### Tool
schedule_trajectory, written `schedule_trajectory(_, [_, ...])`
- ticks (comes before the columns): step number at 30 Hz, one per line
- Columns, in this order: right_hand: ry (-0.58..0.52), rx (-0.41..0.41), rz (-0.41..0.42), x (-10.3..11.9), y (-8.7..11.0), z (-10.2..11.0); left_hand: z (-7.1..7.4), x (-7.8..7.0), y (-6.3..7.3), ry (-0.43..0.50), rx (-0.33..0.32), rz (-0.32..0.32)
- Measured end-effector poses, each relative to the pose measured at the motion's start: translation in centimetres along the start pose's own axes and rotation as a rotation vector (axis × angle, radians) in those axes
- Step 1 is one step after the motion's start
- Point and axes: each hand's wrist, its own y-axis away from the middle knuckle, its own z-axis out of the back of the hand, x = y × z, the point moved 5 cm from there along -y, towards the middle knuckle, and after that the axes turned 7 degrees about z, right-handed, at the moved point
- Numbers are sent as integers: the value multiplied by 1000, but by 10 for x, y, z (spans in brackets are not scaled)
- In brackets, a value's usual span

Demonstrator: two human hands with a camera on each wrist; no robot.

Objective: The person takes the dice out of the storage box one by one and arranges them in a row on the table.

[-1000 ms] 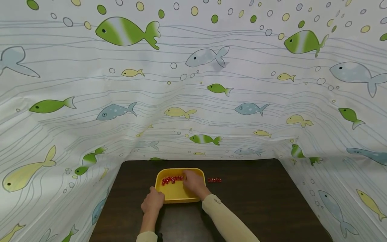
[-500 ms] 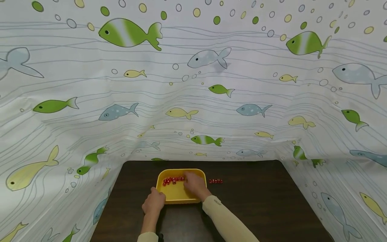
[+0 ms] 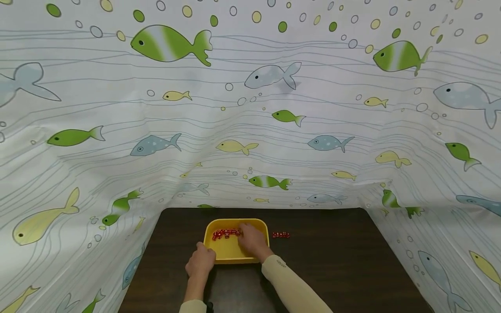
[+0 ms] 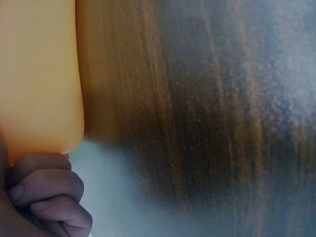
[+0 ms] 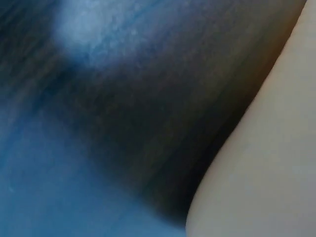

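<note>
A: Where are the red dice [image 3: 227,234]?

B: Mostly in the yellow tray [image 3: 228,252], low in the frame and slightly left of centre. They crowd its upper left part, loosely bunched at the left end and more line-like toward the right hand [image 3: 252,241]. More lie in a short row [image 3: 281,234] on the dark counter [image 3: 336,261], just beyond the tray's right wall.

A: Why is the left hand [image 3: 201,260] down at the tray's lower left corner?

B: To steady it, I'd judge. The left wrist view shows the fingers [image 4: 52,182] curled in tight against the tray's end, and the head view has that hand gripping the corner. Held there, the tray should resist sliding while the other hand works inside.

A: And the right hand's fingers?

B: They reach down at the right end of the dice, but the back of the hand hides the tips — I can't tell how far apart they are, or whether they pinch a die. The right wrist view is too blurred to help.

A: Why that row outside?

B: Its neat line suggests deliberate placing — perhaps to keep those dice separate, with the tray wall as a divider.
</note>
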Motion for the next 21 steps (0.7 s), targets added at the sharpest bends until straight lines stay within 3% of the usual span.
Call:
schedule_trajectory(10, [-34, -18, -16, 0, -1, -2, 3, -2, 1, 8, -5, -2])
schedule_trajectory(15, [-91, -43, -46, -3, 0, 3, 2, -2, 0, 5, -8, -3])
schedule_trajectory(21, [-165, -85, -19, -4, 2, 12, 1, 0, -1, 4, 0, -9])
